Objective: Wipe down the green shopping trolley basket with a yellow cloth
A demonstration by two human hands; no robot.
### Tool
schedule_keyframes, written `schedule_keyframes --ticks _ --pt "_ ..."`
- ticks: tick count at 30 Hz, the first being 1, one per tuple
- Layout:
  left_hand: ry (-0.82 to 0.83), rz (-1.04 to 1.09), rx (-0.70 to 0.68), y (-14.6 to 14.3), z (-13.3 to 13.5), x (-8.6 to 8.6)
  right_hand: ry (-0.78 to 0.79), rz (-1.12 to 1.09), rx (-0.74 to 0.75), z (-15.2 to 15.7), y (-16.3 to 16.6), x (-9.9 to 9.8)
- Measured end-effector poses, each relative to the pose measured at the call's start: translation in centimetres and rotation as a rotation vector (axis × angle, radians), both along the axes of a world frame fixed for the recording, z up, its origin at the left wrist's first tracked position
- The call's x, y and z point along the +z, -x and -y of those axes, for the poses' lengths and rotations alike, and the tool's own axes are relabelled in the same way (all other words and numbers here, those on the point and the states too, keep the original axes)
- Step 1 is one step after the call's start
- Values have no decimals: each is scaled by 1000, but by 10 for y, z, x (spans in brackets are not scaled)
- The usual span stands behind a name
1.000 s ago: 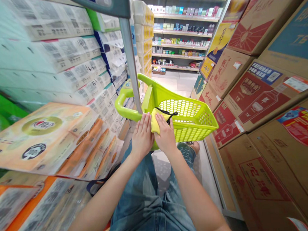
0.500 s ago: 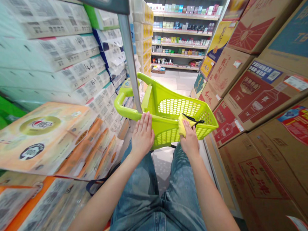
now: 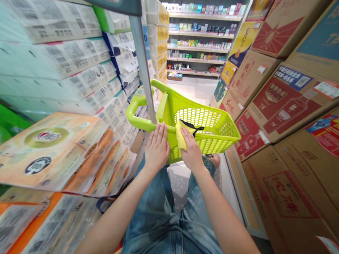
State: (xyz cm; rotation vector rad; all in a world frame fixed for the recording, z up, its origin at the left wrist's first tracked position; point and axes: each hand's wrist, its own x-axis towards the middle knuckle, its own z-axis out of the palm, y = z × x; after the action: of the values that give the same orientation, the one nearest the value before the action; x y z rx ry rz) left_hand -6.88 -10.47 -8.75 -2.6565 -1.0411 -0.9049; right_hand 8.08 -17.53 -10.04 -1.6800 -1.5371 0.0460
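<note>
A lime-green plastic shopping cart (image 3: 206, 118) with perforated basket walls stands before my legs. My left hand (image 3: 157, 148) rests on its near side, just behind the base of the grey metal pole (image 3: 143, 67). The fingers of that hand are stretched out flat against the plastic. My right hand (image 3: 191, 150) is closed on a yellow cloth (image 3: 182, 137) with a black edge and a black loop. It presses the cloth over the basket's near rim, a short way right of my left hand. The cloth hides part of the rim.
Stacked wrapped paper packs (image 3: 77, 58) and orange cartons (image 3: 43, 151) line the left side. Large cardboard boxes (image 3: 302, 195) form a wall on the right. Shelves (image 3: 200, 35) of small boxed goods stand at the aisle's far end.
My right hand has slid the yellow cloth leftward along the near rim, closer to my left hand. My left hand and the cart have stayed in place. A foot now shows under the cart.
</note>
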Motion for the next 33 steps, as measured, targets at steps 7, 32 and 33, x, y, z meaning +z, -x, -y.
schedule_keyframes --ticks 7,32,33 --pt "8 21 -1 -1 0 0 84 -24 -237 32 -62 -27" --pt "10 11 8 -1 2 1 15 -88 -286 22 -46 -25" --pt "12 9 10 -1 2 1 19 -94 -311 17 -40 -23"
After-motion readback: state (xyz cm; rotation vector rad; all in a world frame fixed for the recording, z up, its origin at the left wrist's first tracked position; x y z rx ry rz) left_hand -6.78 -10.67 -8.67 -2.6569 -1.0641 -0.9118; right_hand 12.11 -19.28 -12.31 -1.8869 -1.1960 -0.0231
